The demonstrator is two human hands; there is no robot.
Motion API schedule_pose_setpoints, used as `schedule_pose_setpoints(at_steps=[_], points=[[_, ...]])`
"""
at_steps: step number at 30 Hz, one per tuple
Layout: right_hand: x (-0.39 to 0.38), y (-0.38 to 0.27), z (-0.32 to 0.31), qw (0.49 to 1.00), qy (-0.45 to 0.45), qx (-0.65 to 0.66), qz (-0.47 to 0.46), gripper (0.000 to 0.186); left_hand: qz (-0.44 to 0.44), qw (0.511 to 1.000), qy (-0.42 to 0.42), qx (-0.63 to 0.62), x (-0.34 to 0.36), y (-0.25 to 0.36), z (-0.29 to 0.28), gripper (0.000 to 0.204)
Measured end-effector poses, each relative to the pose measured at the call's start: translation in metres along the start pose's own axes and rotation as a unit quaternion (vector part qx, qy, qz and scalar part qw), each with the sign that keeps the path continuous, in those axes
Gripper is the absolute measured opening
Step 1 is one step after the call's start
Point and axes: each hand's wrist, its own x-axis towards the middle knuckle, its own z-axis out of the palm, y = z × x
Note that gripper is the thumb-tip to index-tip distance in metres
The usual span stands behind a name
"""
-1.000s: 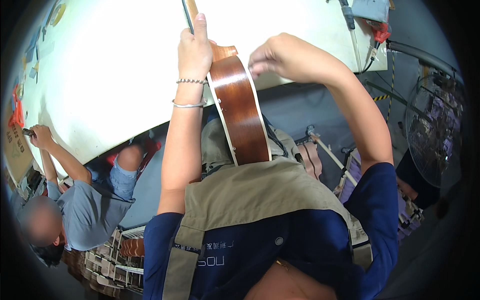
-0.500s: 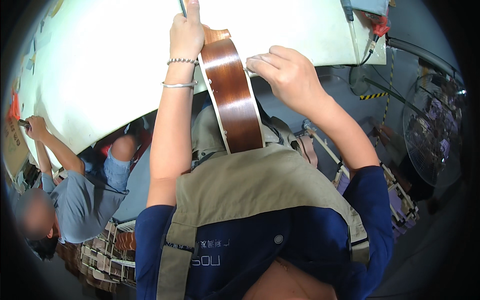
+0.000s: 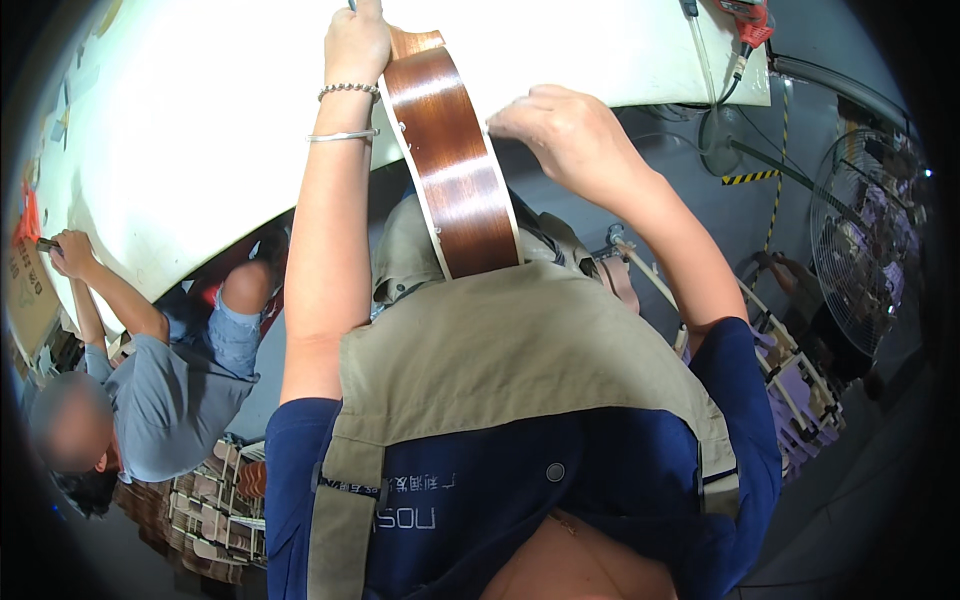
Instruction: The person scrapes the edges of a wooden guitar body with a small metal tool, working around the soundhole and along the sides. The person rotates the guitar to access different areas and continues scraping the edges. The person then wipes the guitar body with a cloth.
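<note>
A guitar [image 3: 455,160] stands on edge in front of me, its glossy brown side facing up and pale binding along both rims. Its lower end meets my apron, and the far end lies over the table edge. At the top of the picture, my left hand [image 3: 357,48] is closed round the guitar's neck end, partly cut off by the frame. Beside the right-hand rim, my right hand [image 3: 568,138] is held in a pinch, fingertips close to the binding and slightly blurred. Whatever sits between them cannot be made out. Small whitish flecks dot the left binding.
A white table [image 3: 230,130] spreads across the far side. At its right corner lies a red tool [image 3: 752,25] with a cable. A caged fan [image 3: 865,240] stands at right, near slatted racks [image 3: 800,390]. Another person [image 3: 170,400] works at the table on the left.
The guitar and both my hands have shifted slightly toward the far left in the view. My right hand's fingertips have moved up along the right rim.
</note>
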Motion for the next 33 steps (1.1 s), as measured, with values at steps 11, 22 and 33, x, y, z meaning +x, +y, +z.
schedule_pose_setpoints(at_steps=[11,22,33], points=[[-0.004,-0.011,0.003,0.998,0.0,-0.069,0.012,0.014,-0.063,0.997,-0.033,0.03,-0.004,0.004,0.008,0.092],[0.016,0.003,0.006,0.983,0.113,-0.129,-0.064,0.021,-0.001,0.999,0.004,-0.032,-0.001,0.001,0.003,0.081],[0.022,0.009,-0.001,0.991,0.071,-0.081,-0.075,0.015,-0.023,1.0,-0.014,-0.012,-0.001,0.004,0.001,0.084]])
